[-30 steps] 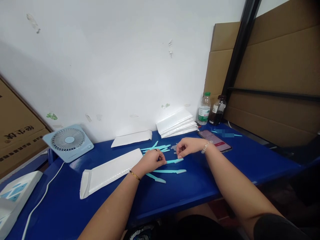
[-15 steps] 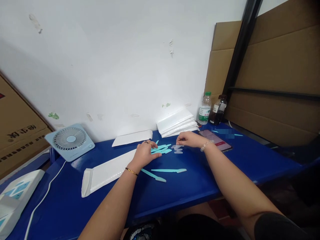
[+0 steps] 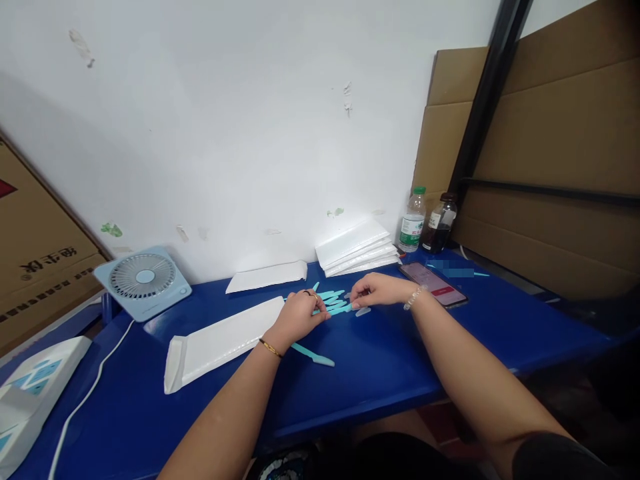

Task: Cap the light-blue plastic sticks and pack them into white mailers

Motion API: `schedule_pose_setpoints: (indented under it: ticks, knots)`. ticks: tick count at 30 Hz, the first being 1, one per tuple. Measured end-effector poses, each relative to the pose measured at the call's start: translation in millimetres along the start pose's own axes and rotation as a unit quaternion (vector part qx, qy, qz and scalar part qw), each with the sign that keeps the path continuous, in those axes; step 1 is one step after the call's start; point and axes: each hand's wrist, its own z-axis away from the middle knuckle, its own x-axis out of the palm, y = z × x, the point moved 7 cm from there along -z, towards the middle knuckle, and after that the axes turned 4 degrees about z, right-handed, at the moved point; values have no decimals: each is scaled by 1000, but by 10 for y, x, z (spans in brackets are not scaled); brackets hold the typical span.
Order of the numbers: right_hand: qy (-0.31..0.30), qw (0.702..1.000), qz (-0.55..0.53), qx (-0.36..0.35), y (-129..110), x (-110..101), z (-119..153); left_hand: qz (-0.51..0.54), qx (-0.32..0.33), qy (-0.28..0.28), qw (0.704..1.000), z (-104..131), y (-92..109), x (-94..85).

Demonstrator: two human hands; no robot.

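Teal stick (image 3: pixel 341 310) is pinched narrowly by left hand (image 3: pixel 301 315) and right hand (image 3: pixel 376 291); light, level support is advised.

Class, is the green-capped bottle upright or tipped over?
Upright. The green-capped bottle stands on its base on the blue table, with its cap at the top.

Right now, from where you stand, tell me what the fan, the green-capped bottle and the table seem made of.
Fan: probably satin plastic; smooth rounded casing, thin moulded ribs.
Green-capped bottle: likely clear, glossy plastic, being see-through, though glass isn't excluded.
Table: glossy blue coating or plastic, by its sheen; the core can't be told.
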Motion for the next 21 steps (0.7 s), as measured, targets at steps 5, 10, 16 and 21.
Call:
schedule_pose_setpoints:
  ticks: [5, 10, 16, 21]
  knots:
    - [59, 994, 87, -6, 82, -90, -40, -13, -31, 30, 999, -2, -121, -76]
    - [135, 984, 108, 51, 236, -239, -17, 12, -53, 35, 998, 72, -258, -223]
    - [171, 981, 84, 37, 165, -249, -9, 55, 25, -201, 978, 283, -61, -18]
    - [79, 997, 7, -2, -75, -28, -48, 53, 31, -129, 990, 227, 61, -6]
